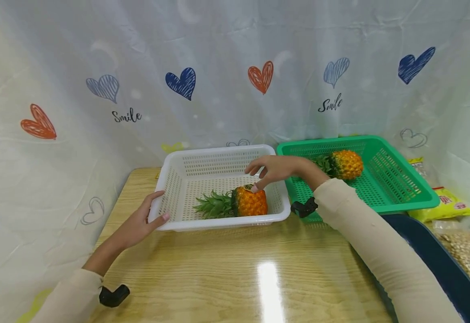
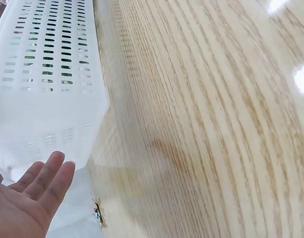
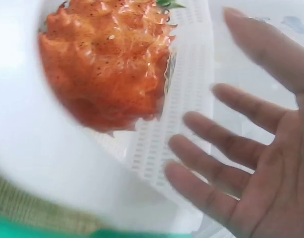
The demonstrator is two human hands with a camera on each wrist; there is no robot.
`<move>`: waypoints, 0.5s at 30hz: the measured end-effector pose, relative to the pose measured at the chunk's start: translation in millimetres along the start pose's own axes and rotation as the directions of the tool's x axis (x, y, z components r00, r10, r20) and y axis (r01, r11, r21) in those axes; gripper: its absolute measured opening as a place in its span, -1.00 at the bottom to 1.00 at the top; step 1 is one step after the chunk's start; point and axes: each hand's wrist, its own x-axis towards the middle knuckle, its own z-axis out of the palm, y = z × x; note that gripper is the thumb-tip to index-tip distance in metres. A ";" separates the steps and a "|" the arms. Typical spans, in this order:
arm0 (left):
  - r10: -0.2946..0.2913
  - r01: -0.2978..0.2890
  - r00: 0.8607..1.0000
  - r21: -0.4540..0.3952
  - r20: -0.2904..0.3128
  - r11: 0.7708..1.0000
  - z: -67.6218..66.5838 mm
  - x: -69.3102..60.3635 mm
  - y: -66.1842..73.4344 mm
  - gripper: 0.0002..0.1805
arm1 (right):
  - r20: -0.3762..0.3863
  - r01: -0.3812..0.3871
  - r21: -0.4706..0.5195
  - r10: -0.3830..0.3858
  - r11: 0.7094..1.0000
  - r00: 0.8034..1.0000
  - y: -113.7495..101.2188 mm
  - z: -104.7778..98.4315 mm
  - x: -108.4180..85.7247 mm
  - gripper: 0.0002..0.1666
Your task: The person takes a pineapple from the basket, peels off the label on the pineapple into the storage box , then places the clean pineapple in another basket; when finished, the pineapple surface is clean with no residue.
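Note:
A pineapple (image 1: 252,202) with green leaves lies on its side in the white basket (image 1: 202,222), its crown to the left. Above its orange body, my right hand (image 1: 274,169) spreads its fingers with nothing held. The right wrist view shows the spread palm (image 3: 276,163) beside the pineapple (image 3: 110,64), with a gap between. My left hand (image 1: 139,224) rests at the basket's left end, thumb near the rim. In the left wrist view, the left hand's straight fingers (image 2: 48,181) lie along the outside of the white basket (image 2: 48,109).
A green basket (image 1: 400,208) with another pineapple (image 1: 347,164) stands right of the white one. Further right are a dark blue tray (image 1: 416,237), a yellow packet (image 1: 445,204) and a clear bag of pale pieces (image 1: 467,249). A printed curtain (image 1: 218,121) hangs behind the wooden table (image 1: 202,278).

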 end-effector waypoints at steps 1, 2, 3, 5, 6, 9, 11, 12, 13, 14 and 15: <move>0.005 -0.005 1.000 -0.005 0.000 1.000 0.8 -0.2 -0.9 -0.19 | 0.015 -0.009 -0.009 0.009 1.000 1.000 -0.2 0.8 2.6 -0.16; 0.009 -0.009 1.000 -0.011 0.001 1.000 1.3 -0.5 -1.4 -0.19 | 0.030 -0.015 -0.013 0.016 1.000 0.999 -0.5 1.5 5.2 -0.15; 0.012 -0.012 1.000 -0.015 0.001 1.000 1.7 -1.0 -1.8 -0.19 | 0.041 -0.018 -0.020 0.019 1.000 0.999 -0.8 2.0 7.9 -0.14; 0.017 -0.017 1.000 -0.023 0.000 1.000 2.2 -1.7 -2.3 -0.19 | 0.062 -0.030 -0.025 0.031 0.999 0.998 -2.4 3.0 12.3 -0.13; 0.019 -0.019 1.000 -0.026 0.000 0.999 2.3 -1.9 -2.3 -0.19 | 0.073 -0.035 -0.024 0.036 0.999 0.997 -3.0 3.5 14.4 -0.13; 0.021 -0.021 1.000 -0.038 -0.003 0.999 2.7 -1.5 -2.6 -0.19 | 0.096 -0.046 -0.020 0.048 0.999 0.994 -3.4 4.6 20.7 -0.13; 0.021 -0.021 1.000 -0.048 -0.004 0.999 3.0 -0.6 -2.6 -0.20 | 0.105 -0.056 -0.013 0.057 0.998 0.993 -2.6 5.3 24.5 -0.12; 0.021 -0.021 1.000 -0.055 -0.003 0.998 3.2 -0.2 -2.5 -0.20 | 0.109 -0.060 -0.004 0.060 0.998 0.992 -2.3 5.6 26.1 -0.12; 0.020 -0.020 1.000 -0.061 -0.003 0.998 3.4 0.3 -2.6 -0.20 | 0.114 -0.067 0.003 0.066 0.998 0.991 -1.9 5.9 27.4 -0.12; 0.022 -0.022 1.000 -0.063 -0.003 0.998 3.4 0.3 -2.4 -0.20 | 0.119 -0.073 0.009 0.071 0.997 0.990 -1.3 6.4 28.9 -0.12; 0.022 -0.022 1.000 -0.065 -0.002 0.998 3.5 0.3 -2.3 -0.20 | 0.126 -0.080 0.017 0.078 0.997 0.989 -0.9 6.9 30.4 -0.12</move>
